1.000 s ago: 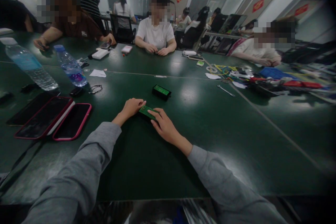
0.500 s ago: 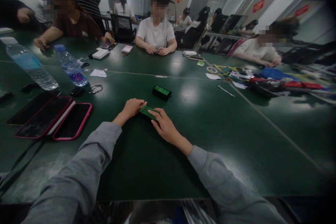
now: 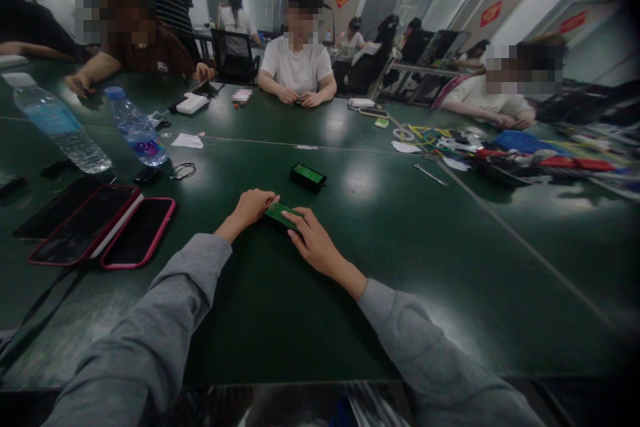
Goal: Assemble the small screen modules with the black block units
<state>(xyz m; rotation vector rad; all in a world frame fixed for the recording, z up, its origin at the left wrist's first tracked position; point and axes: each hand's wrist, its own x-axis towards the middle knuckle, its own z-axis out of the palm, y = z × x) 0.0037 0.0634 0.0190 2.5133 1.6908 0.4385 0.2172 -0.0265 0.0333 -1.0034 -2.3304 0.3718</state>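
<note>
On the broad table (image 3: pixel 390 333), slick to judge by its shine, uneven pushing could send the green circuit board (image 3: pixel 275 211) skidding; it lies near the middle, this side of the black box (image 3: pixel 309 177). The right hand (image 3: pixel 319 243) lays bent fingers over one end, so heavy pressure there might flex it; whether that grip clamps from beneath, I cannot tell. The left hand (image 3: pixel 249 205) seems closed on the opposite end in a pinching grip, which could fail if the fingertips slide. As for materials, the table is smooth, dark green and glossy; the sleeves (image 3: pixel 145 320) are soft, creased grey cloth; the bigger bottle (image 3: pixel 60 127) is clear, rounded plastic; the rightmost phone (image 3: pixel 140 232) is a glassy slab rimmed in pink; the black box is hard-edged and green-topped; the board is flat, oblong and pale-speckled; the slim wrench (image 3: pixel 431 175) looks like bright metal
</note>
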